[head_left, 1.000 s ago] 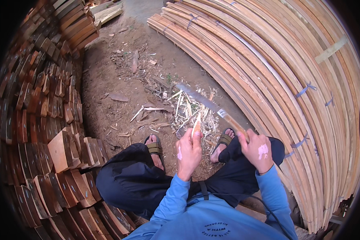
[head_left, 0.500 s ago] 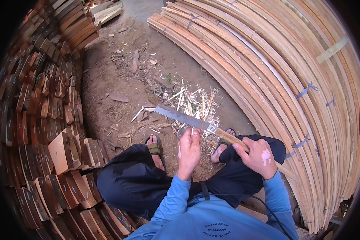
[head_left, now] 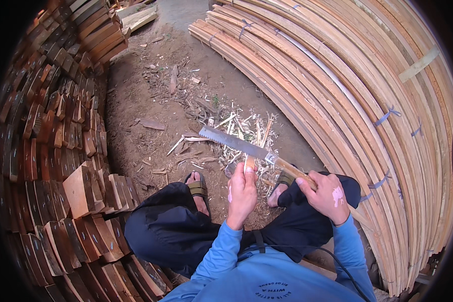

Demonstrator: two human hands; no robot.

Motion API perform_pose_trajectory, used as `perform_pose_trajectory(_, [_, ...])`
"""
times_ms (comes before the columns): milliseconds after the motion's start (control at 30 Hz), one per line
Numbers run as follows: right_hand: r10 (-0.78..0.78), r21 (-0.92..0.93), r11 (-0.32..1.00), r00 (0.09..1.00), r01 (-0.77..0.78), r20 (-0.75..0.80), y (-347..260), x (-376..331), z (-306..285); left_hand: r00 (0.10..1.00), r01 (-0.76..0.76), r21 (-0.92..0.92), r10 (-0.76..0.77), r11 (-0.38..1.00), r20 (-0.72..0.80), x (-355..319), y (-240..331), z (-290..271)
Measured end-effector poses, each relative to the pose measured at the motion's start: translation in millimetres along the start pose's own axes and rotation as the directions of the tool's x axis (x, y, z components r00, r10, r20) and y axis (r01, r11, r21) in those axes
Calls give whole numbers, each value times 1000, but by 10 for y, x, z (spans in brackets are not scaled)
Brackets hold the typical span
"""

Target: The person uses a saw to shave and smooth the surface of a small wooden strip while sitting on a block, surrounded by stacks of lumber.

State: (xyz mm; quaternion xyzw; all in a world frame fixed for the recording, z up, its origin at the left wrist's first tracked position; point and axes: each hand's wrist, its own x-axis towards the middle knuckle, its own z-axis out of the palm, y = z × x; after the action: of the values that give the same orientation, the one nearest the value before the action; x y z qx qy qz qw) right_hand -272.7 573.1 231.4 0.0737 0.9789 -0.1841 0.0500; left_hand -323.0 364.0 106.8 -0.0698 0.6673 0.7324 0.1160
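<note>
My right hand [head_left: 325, 193] is wrapped round the long wooden handle of a hand saw [head_left: 236, 144], whose toothed metal blade slants toward the upper left in front of me. Pinched in my left hand [head_left: 242, 196] is a small wooden piece [head_left: 249, 161], its reddish-tan end standing up past my thumb. That end meets the saw blade's edge in the picture, close to the metal collar; whether they touch I cannot tell. My fingers hide the rest of the piece. Below the blade, pale shavings and splinters [head_left: 259, 128] litter the ground between my sandalled feet.
To the left rises a stack of cut wooden blocks [head_left: 78, 191]. Long wooden strips [head_left: 307, 85], bundled with bluish ties, lie along the right side. Bark scraps [head_left: 151, 124] are scattered over the brown dirt ahead. A dark cord [head_left: 332, 254] runs across my blue shirt.
My left hand has turned and shifted slightly right, so more of the wooden piece shows at the blade. The saw has moved a little to the right, with its tip slightly higher.
</note>
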Motion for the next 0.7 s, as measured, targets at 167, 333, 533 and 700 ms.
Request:
perform_pose_trajectory(167, [-32, -64, 997, 999, 32, 11, -50, -105, -34, 994, -77, 199, 90, 977, -57, -12, 176, 26])
perform_pose_trajectory(333, [67, -128, 989, 997, -71, -35, 8, 5, 48, 990, -109, 359, 133, 927, -44, -65, 352, 31])
perform_pose_trajectory(533, [96, 36, 995, 991, -93, -94, 94, 59, 53, 994, -73, 318, 94, 945, -51, -47, 428, 16])
perform_pose_trajectory(700, [7, 4, 1000, 999, -7, 53, -112, -109, -16, 971, -162, 501, 229, 850, -75, -27, 329, -2])
